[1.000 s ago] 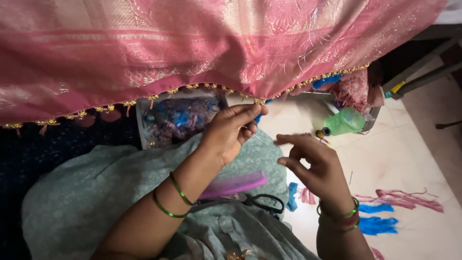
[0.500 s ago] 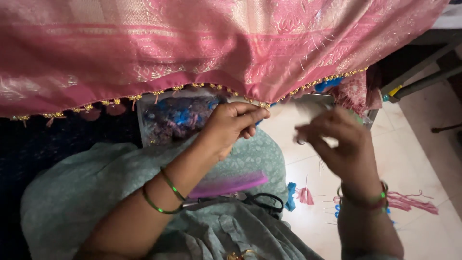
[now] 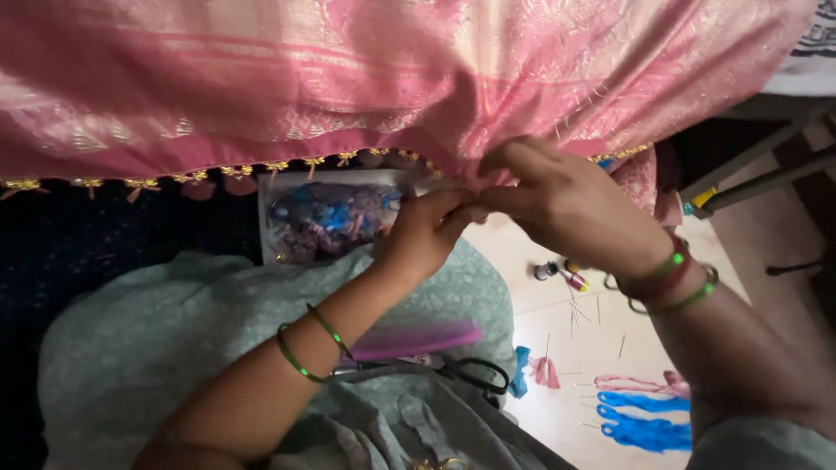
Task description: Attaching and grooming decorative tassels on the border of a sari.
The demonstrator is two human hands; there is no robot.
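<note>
one package shows: a clear plastic bag [image 3: 335,218], roughly rectangular, lying flat just below the fringed edge of the pink cloth [image 3: 348,78] and above the pale green lap; its contents are a jumble of blue, purple and pinkish bits; its right edge sits just beside the left hand [image 3: 427,231]; no labels, signs or screens can be made out

Home sewing spot, scissors [image 3: 477,372], thread skeins [image 3: 643,419]

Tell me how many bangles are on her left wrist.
2 green bangles: one nearer the left hand, the other just behind it up the forearm. None seems hidden.
</note>
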